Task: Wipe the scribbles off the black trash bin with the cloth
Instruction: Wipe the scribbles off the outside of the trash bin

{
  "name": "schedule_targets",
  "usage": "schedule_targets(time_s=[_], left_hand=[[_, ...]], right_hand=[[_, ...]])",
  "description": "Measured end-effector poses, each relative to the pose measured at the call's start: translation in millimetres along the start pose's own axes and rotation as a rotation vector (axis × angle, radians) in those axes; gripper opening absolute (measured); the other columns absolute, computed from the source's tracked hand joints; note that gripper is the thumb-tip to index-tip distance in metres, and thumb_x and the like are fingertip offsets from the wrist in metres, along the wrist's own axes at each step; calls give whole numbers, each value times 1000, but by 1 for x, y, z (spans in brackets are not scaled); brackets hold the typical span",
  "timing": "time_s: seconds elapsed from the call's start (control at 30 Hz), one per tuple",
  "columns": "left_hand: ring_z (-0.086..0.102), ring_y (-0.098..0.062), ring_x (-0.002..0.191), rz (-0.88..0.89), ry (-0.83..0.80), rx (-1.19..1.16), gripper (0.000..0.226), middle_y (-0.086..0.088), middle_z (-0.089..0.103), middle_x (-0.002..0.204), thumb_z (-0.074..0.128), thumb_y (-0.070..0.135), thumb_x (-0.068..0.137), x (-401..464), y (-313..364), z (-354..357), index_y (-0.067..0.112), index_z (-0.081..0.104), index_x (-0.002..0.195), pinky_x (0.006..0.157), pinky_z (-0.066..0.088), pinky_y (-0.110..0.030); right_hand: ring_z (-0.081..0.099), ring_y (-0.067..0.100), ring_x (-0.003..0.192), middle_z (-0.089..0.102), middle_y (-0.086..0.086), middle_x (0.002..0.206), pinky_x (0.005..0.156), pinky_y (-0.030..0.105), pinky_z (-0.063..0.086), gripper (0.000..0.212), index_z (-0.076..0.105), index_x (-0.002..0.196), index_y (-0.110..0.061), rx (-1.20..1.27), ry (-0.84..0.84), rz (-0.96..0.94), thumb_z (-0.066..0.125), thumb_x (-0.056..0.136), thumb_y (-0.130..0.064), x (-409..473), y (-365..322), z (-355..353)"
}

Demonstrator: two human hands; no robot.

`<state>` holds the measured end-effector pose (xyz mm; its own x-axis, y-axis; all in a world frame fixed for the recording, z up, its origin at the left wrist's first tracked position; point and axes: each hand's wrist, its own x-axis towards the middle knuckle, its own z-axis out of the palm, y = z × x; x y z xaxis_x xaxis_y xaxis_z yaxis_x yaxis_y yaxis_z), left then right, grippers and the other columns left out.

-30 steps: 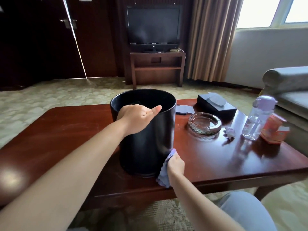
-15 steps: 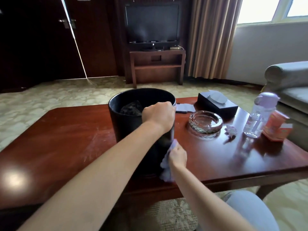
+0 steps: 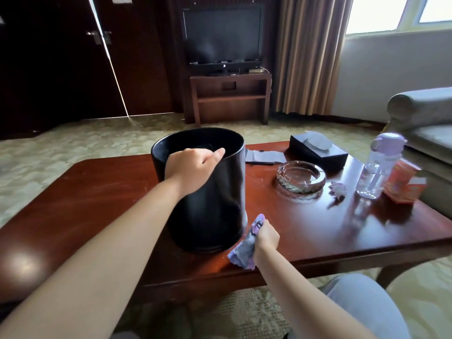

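A: Left hand point(image 3: 189, 167)?

B: It gripped the near rim of the black trash bin point(image 3: 215, 204). Fingers curled over the edge into the bin's mouth, so their tips were hidden; the thumb point(image 3: 218, 152) lay along the rim, pointing right. The bin leaned a little to the left on the wooden coffee table point(image 3: 85, 204).

A: Right hand point(image 3: 266, 237)?

B: Fingers closed round a bunched lilac cloth point(image 3: 245, 248), knuckles toward the bin. The cloth's upper end, dark-smudged, stuck out above the fingers just beside the bin's lower right wall. Touching or not, I could not tell. The rest hung below the fist and lay on the table near its front edge.

A: Scribbles?

B: None I could make out on the bin's dark, glossy side.

A: Beyond the right fingers?

B: A glass ashtray point(image 3: 301, 177) well past them, with a small crumpled lilac scrap point(image 3: 338, 188) to its right. Further right, a clear water bottle with a lilac lid point(image 3: 378, 167) and an orange carton point(image 3: 403, 184) just beside it. Behind the ashtray, a black tissue box point(image 3: 318, 151), and a pen point(image 3: 260, 163) by some paper next to the bin.
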<state>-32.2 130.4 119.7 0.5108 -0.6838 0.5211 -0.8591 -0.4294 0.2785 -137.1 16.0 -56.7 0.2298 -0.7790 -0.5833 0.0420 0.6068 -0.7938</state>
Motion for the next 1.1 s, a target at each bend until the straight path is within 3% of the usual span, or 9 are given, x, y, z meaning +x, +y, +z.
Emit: schedule_targets(time_s=[0.1, 0.2, 0.33, 0.5, 0.57, 0.67, 0.8, 0.9, 1.1], left_hand=[[46, -19, 52, -23, -3, 27, 59, 1, 37, 44, 28, 57, 92, -3, -4, -5, 14, 27, 51, 56, 28, -32], [57, -29, 70, -7, 49, 163, 57, -1, 54, 57, 27, 45, 99, 2, 12, 2, 14, 38, 52, 65, 29, -31], [61, -32, 89, -54, 67, 264, 57, -11, 69, 89, 21, 38, 101, 15, 43, 20, 12, 67, 81, 83, 34, -35], [61, -31, 75, -37, 234, 269, 53, -13, 68, 73, 31, 34, 101, 13, 36, 32, 7, 67, 74, 96, 30, -34], [59, -34, 62, -7, 312, 199, 49, -14, 64, 59, 43, 34, 97, 10, 27, 31, 10, 60, 58, 78, 37, -34], [50, -32, 41, 31, 384, 190, 50, -11, 54, 44, 53, 33, 92, 6, 18, 30, 19, 37, 47, 53, 22, -28], [42, -30, 31, 101, 477, 229, 51, -7, 46, 35, 46, 35, 89, 6, 10, 35, 18, 34, 42, 48, 19, -23], [42, -31, 30, 135, 566, 258, 52, -10, 46, 34, 46, 32, 88, 5, 9, 39, 12, 49, 39, 47, 20, -21], [36, -30, 28, 154, 606, 217, 51, -10, 39, 31, 45, 27, 87, 7, 5, 43, 14, 39, 38, 48, 19, -22]], right_hand=[[47, 20, 59, 53, 3, 61, 57, 28, 38, 28, 54, 58, -13, 19, -9, 25, 54, 85, -17, -7, 0, -5], [43, 18, 52, 52, 2, 57, 53, 27, 37, 29, 50, 54, -13, 16, -40, 16, 54, 83, -18, -15, 5, -4], [56, 20, 69, 63, 2, 75, 70, 28, 44, 23, 63, 65, -16, 23, -42, -37, 54, 85, -24, -16, 11, -3], [62, 21, 87, 69, 1, 94, 90, 32, 47, 23, 72, 94, -16, 42, -22, -89, 53, 88, -29, -13, 16, -4], [63, 20, 91, 70, 0, 99, 94, 33, 48, 26, 72, 97, -17, 58, 3, -119, 52, 88, -30, -12, 19, -5], [57, 18, 90, 67, 0, 97, 87, 28, 44, 26, 70, 93, -17, -5, 56, -201, 46, 91, -27, -13, 23, -7], [52, 24, 82, 62, 13, 101, 75, 29, 39, 30, 65, 84, -17, -325, 132, -330, 37, 92, -27, -15, 31, -12], [56, 30, 94, 56, 14, 111, 83, 31, 43, 35, 67, 103, -21, -534, 62, -369, 35, 95, -31, -16, 42, -10], [49, 35, 109, 43, 15, 123, 92, 32, 36, 35, 49, 128, -17, -519, 36, -207, 31, 100, -28, -44, 54, 20]])
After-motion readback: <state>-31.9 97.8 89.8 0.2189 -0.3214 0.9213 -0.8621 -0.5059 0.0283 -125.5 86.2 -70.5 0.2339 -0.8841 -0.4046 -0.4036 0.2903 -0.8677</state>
